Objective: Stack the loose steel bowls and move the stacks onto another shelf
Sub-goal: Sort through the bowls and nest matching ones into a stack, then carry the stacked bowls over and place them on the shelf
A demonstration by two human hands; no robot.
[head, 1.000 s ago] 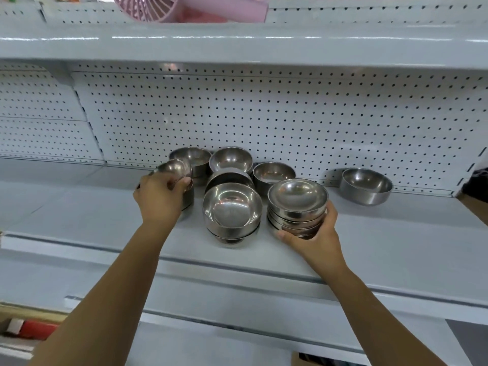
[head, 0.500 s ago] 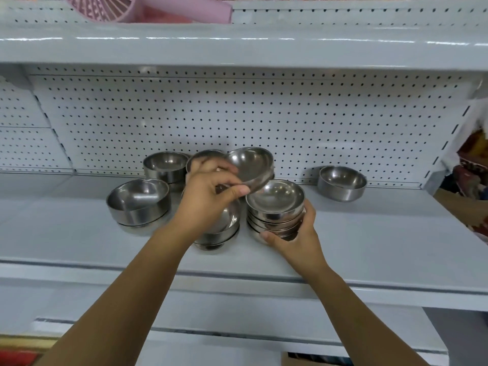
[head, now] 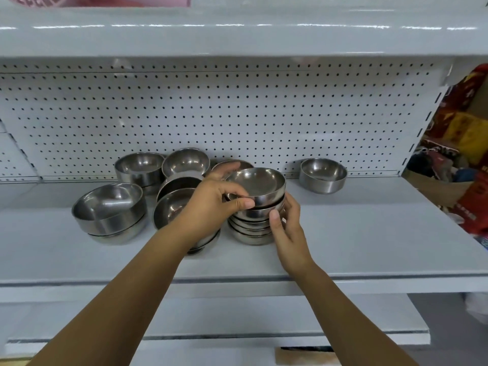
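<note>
Head view: left hand [head: 211, 207] grip pinches the top bowl [head: 254, 184] at its rim, over the stack [head: 250, 229] on the shelf [head: 369, 233]; right hand [head: 287, 228] grip curls round the stack's side. Steel probably light, stiff, slick: hold rim, support base

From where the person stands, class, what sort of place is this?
Probably a shop: a white metal shelf with a pegboard back panel, many identical steel bowls, and colourful packaged goods alongside.
</note>
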